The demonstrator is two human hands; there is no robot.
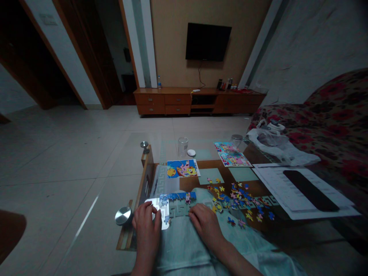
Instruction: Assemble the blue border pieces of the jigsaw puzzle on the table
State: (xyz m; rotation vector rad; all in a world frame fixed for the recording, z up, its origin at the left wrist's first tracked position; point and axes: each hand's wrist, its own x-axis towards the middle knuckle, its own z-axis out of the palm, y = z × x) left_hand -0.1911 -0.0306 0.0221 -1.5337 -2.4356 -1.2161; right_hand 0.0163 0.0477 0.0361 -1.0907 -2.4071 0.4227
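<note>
My left hand (147, 220) lies at the left of the glass table, over a white, rounded sheet (164, 226). Its thumb stands apart from the bent fingers, and I see nothing held. Just beyond it is a strip of joined blue jigsaw pieces (175, 196), and a few pieces (167, 220) sit by the thumb. To the right, my right hand (205, 220) is closed, thumb and fingertips pressed together near the glass below the strip. Whatever may be between them is hidden. Loose jigsaw pieces (240, 195) lie scattered to its right.
A cartoon picture card (183, 168) lies beyond the strip, with more picture cards (232, 154) farther right. A glass jar (182, 146) and white lid (191, 153) stand at the back. On the right are papers (270, 184), a black slab (310, 191) and a plastic bag (283, 147).
</note>
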